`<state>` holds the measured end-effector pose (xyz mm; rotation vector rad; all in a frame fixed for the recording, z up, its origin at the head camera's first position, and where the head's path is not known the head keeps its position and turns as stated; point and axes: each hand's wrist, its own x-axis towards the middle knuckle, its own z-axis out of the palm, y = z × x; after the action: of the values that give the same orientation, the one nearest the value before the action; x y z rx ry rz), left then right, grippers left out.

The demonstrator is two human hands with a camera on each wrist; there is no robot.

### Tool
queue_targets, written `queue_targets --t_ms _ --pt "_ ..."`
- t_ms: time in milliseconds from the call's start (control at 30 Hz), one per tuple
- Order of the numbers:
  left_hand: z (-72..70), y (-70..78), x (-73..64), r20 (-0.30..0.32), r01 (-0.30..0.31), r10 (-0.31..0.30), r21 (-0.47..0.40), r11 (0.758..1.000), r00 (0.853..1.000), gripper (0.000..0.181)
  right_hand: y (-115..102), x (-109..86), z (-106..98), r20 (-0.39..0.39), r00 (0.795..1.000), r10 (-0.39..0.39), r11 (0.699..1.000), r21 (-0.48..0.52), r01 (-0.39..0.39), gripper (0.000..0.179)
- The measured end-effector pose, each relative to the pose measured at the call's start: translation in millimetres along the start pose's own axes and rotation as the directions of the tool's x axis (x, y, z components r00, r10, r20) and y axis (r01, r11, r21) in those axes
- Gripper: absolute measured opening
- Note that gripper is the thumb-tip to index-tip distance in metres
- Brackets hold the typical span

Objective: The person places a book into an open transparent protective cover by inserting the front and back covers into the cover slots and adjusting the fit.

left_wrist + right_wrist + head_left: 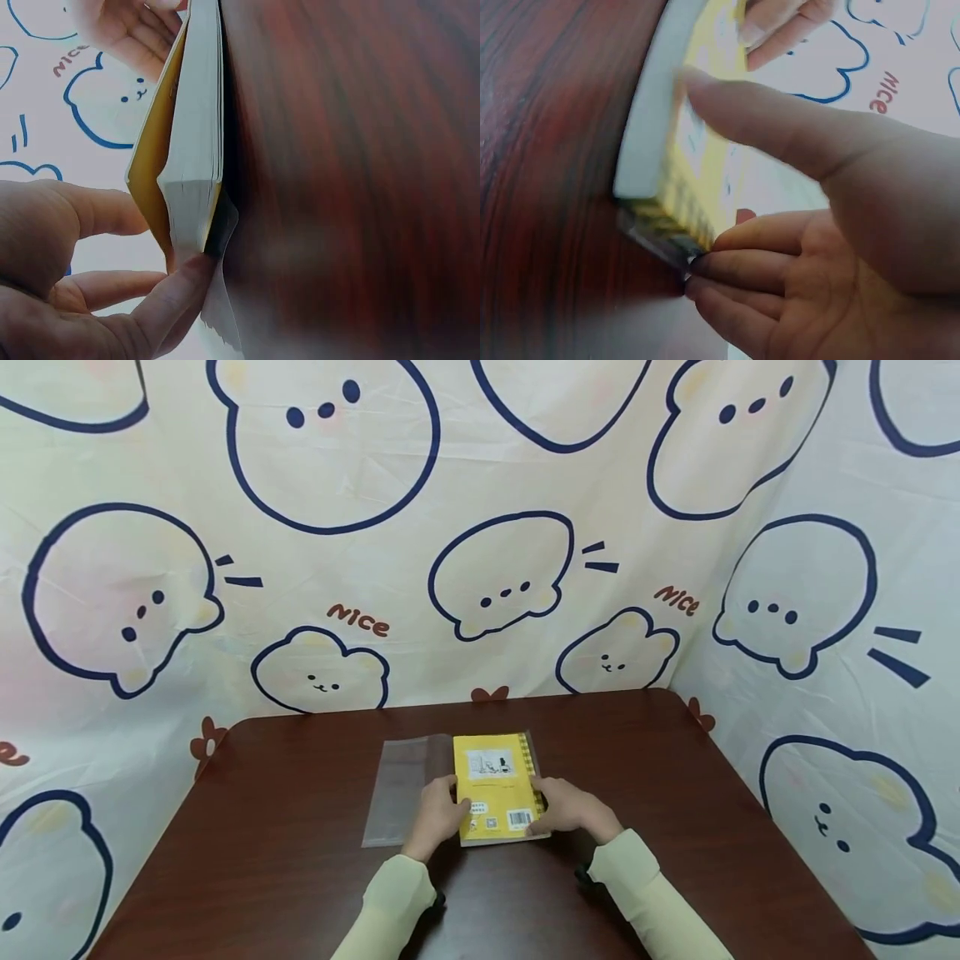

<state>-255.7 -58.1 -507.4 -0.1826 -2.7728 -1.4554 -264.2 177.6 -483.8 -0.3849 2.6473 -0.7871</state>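
Note:
A thick yellow spiral-bound notebook (491,785), with a small picture and a barcode on its upper face, lies on the dark table. Spread out to its left is a clear plastic book cover (401,793), whose other side shows under the spiral edge. My left hand (438,814) grips the notebook's left edge, thumb on the yellow face. On the spiral side, my right hand (566,807) holds the right edge with the thumb over the face and the fingers (742,274) at the binding. In the left wrist view the yellow notebook cover (154,165) bows away from the pages (196,112).
The brown wooden table (285,860) extends around the notebook. Behind it and at both sides hangs a pale curtain (510,477) printed with bear faces. Dark bands (583,875) show under both wrists.

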Motion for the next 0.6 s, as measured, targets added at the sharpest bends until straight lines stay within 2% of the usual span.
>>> queue_targets --t_ms 133,300,400,467,600 --pt "5.2 4.0 -1.3 0.024 0.004 -0.004 -0.032 0.999 1.000 0.030 4.5 2.0 -3.7 -0.055 0.998 0.023 0.993 0.115 -0.017 0.055" --pt "10.0 7.3 -1.6 0.020 0.009 -0.009 -0.041 0.999 1.000 0.031 6.8 7.8 -6.0 -0.131 0.987 0.095 0.964 0.259 -0.058 0.032" --pt "12.1 9.9 -1.0 0.013 0.049 -0.048 -0.072 0.996 0.999 0.030 9.9 12.6 -6.1 -0.153 0.979 0.134 0.950 0.303 -0.082 0.028" --pt "12.9 12.0 -0.3 0.022 0.087 -0.085 -0.133 0.987 0.996 0.033 12.3 15.9 -6.0 -0.170 0.973 0.154 0.942 0.323 -0.093 0.031" --pt "12.4 18.1 1.4 0.067 0.162 -0.149 -0.295 0.942 0.987 0.042 18.0 22.5 -6.6 -0.200 0.963 0.178 0.928 0.359 -0.098 0.038"
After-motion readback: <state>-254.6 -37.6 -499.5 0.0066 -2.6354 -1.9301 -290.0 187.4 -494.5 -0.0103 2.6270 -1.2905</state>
